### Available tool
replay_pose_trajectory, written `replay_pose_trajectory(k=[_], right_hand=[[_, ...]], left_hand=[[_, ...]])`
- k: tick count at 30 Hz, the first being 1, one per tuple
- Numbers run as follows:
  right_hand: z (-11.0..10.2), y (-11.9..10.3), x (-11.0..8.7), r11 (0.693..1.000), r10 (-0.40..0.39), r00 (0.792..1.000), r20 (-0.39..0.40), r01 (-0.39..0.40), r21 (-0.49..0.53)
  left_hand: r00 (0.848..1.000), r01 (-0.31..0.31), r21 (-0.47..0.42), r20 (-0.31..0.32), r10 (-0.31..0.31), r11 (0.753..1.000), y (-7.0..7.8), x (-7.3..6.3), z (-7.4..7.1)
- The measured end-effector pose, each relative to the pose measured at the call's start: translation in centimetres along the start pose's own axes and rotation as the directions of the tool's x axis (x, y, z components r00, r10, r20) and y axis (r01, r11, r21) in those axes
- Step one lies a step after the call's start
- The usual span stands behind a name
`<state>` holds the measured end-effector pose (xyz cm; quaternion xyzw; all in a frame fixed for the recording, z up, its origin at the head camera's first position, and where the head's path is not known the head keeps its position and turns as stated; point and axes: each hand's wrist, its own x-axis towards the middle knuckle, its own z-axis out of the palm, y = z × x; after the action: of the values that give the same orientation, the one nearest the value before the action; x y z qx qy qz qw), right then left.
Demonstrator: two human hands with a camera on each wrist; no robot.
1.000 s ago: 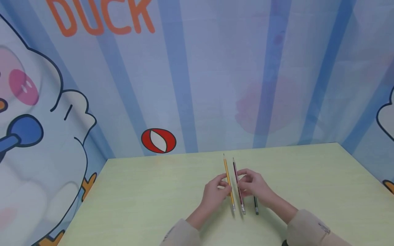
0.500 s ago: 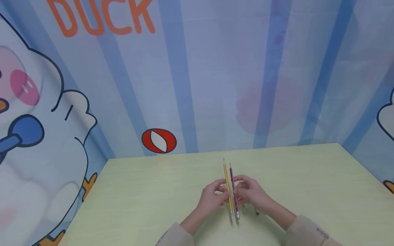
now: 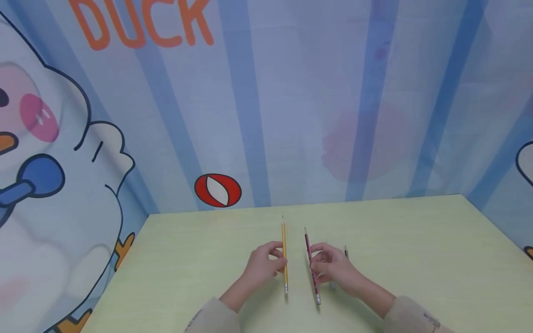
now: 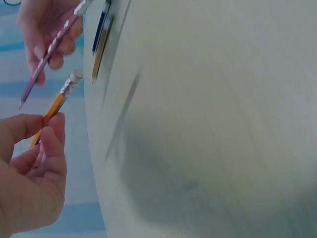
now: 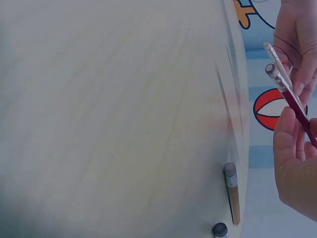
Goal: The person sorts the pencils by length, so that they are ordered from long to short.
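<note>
My left hand [image 3: 263,264] pinches a yellow pencil [image 3: 284,235] between thumb and fingers, its tip pointing away from me and its eraser end toward me. Across a small gap, my right hand [image 3: 336,268] holds a dark red pencil [image 3: 307,241] in the same way, tilted slightly. Both pencils are lifted off the table; their shadows lie beneath them in the left wrist view. Two more pencils rest on the table by the right hand, which partly hides them in the head view: a dark one [image 4: 100,27] and a tan one [image 5: 234,198] with a grey eraser.
The pale yellow-green table [image 3: 200,259] reaches back to a hanging blue striped cloth [image 3: 287,115] printed with cartoon ducks and a red and white ball [image 3: 218,190]. The table's far edge lies just beyond the pencil tips.
My left hand has moved left with the yellow pencil, widening the gap to the red one. The right hand has shifted slightly toward me, and the dark pencil's tip now shows beyond it.
</note>
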<state>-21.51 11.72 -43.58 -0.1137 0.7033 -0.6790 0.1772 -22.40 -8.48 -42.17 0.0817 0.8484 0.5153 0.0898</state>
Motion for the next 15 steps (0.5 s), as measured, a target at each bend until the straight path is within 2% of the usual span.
replay_pose_trajectory(k=[5, 8, 15], right_hand=[[0.5, 0.0, -0.1, 1.0, -0.01, 1.0, 0.016, 0.01, 0.009], [0.7, 0.0, -0.1, 1.0, -0.008, 1.0, 0.021, 0.008, 0.002], [1.1, 0.2, -0.1, 1.0, 0.007, 1.0, 0.011, -0.006, -0.025]], left_hand=[[0.997, 0.077, 0.095, -0.003, -0.077, 0.992, -1.1, 0.3, -2.5], [0.995, 0.103, 0.157, -0.015, -0.102, 0.982, -1.9, 0.3, -3.7], [0.992, 0.121, 0.286, -0.057, -0.109, 0.951, -4.1, -0.1, -5.8]])
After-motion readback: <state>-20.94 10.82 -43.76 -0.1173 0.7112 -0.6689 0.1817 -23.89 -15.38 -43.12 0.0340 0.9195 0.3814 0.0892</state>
